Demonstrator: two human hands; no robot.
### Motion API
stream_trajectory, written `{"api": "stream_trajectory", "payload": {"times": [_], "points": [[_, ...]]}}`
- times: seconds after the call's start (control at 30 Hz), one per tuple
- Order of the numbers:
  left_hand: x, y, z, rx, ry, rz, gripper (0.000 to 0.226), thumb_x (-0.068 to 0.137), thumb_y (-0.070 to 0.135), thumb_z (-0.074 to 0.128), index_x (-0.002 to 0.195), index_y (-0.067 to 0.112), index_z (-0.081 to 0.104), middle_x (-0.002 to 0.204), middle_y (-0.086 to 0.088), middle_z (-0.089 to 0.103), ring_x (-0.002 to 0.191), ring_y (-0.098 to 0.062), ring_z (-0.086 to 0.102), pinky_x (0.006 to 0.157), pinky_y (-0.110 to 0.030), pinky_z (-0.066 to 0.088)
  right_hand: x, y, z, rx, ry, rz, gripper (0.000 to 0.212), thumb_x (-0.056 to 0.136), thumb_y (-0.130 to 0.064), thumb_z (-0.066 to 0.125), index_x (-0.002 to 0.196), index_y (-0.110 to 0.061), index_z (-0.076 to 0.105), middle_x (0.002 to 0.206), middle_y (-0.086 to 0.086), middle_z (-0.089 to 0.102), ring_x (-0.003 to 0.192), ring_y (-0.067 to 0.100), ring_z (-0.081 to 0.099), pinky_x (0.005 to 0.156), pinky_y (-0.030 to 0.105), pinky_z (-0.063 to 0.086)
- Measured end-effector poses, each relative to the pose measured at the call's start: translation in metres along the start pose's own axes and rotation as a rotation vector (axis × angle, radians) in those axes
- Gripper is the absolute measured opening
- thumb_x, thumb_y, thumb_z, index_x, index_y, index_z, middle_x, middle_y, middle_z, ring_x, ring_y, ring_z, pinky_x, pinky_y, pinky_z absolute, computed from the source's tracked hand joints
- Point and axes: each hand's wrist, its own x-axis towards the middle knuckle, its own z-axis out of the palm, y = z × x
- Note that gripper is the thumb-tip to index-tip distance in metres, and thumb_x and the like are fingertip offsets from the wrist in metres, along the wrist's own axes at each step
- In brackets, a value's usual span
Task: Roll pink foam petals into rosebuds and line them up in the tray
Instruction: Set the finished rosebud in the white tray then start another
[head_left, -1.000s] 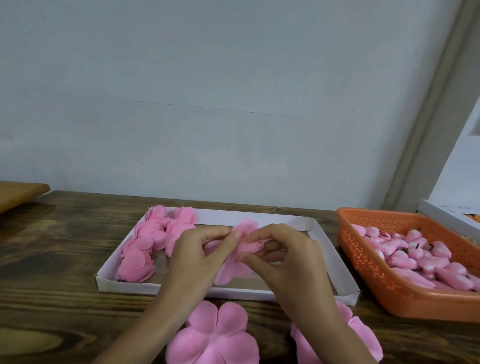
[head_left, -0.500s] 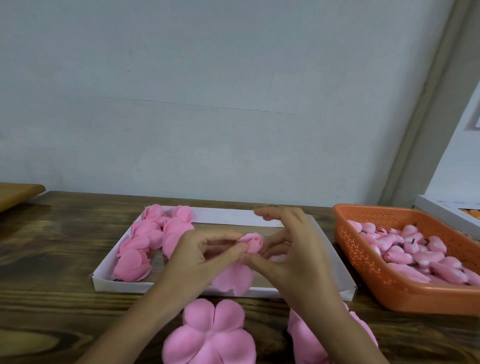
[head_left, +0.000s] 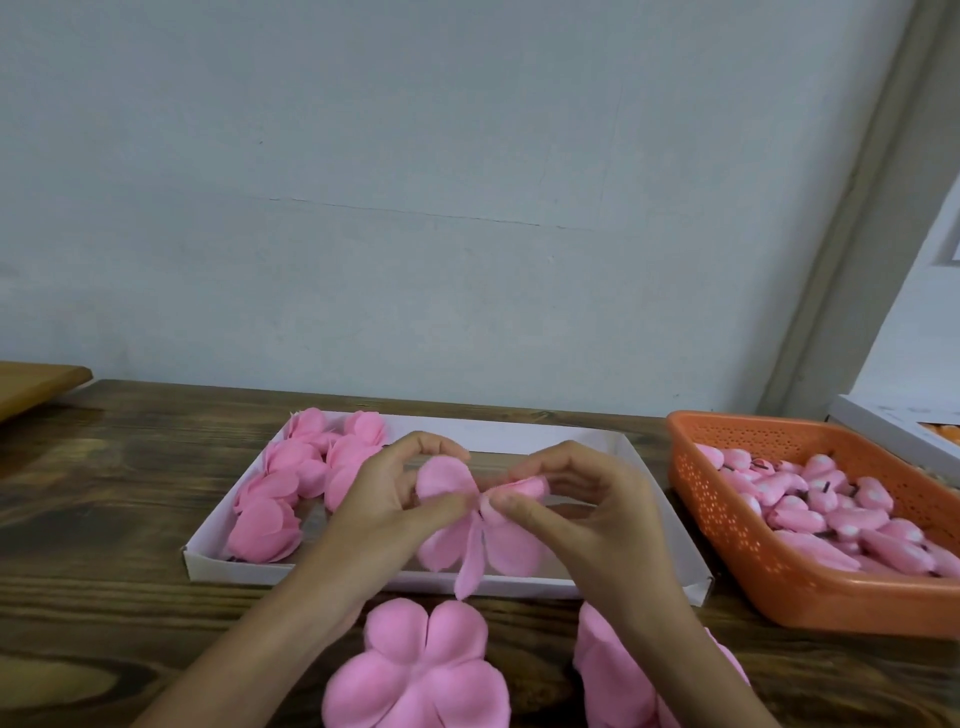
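Above the white cardboard tray (head_left: 519, 427), both hands work one pink foam flower piece (head_left: 485, 551). My left hand (head_left: 384, 499) pinches a spread petal between thumb and forefinger. My right hand (head_left: 582, 499) pinches the rolled bud core at the piece's centre, while loose petals hang below. Several finished pink rosebuds (head_left: 296, 488) lie in rows at the tray's left end. A flat petal blank (head_left: 421, 675) rests on the table in front of the tray. A stack of petal blanks (head_left: 618, 675) lies partly hidden under my right forearm.
An orange plastic basket (head_left: 727, 525) filled with several small pink bud cores stands at the right on the dark wooden table (head_left: 104, 519). A white box (head_left: 883, 415) sits behind it. A wooden board (head_left: 36, 379) juts in at the far left. A wall stands close behind.
The hands have pulled slightly apart: the left hand has drawn one petal out to the left, and the right hand's raised fingers have come down around the bud core.
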Motion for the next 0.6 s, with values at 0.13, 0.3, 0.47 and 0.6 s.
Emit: {"api": "stream_trajectory", "payload": {"times": [0.13,0.3,0.47,0.6], "points": [[0.002,-0.007,0.006,-0.057,0.135,-0.005,0.009,0.086,-0.004,0.075,0.09,0.004,0.076,0.087,-0.006,0.079,0.084,-0.02,0.075,0.067,-0.021,0.057,-0.001,0.005,0.005,0.026,0.049,0.042,0.016,0.076,-0.016,0.091,0.083,-0.019,0.077,0.079,-0.001,0.078,0.072,0.024,0.075,0.067,0.051,0.063],[-0.001,-0.012,0.013,-0.049,0.133,0.024,0.015,0.085,0.005,0.081,0.089,0.019,0.08,0.089,-0.006,0.079,0.084,-0.017,0.075,0.068,-0.021,0.056,-0.004,0.004,0.004,-0.064,0.057,0.034,0.019,0.077,-0.014,0.091,0.078,-0.029,0.078,0.075,-0.007,0.077,0.071,0.019,0.076,0.069,0.047,0.064],[-0.002,-0.009,0.013,-0.093,0.059,0.041,0.037,0.067,0.027,0.092,0.101,0.03,0.079,0.096,-0.006,0.081,0.092,-0.022,0.078,0.074,-0.027,0.062,-0.003,-0.004,0.0,-0.185,0.031,-0.003,0.023,0.076,-0.016,0.092,0.08,-0.033,0.077,0.076,-0.016,0.076,0.074,0.013,0.074,0.067,0.039,0.064],[-0.001,-0.008,0.011,-0.026,-0.018,0.097,0.04,0.068,0.006,0.095,0.103,0.021,0.081,0.101,-0.004,0.081,0.098,-0.022,0.078,0.079,-0.026,0.061,-0.003,-0.005,-0.002,-0.21,0.041,-0.023,0.025,0.074,-0.016,0.093,0.084,-0.03,0.075,0.079,-0.016,0.076,0.076,0.012,0.075,0.067,0.037,0.064]]}}
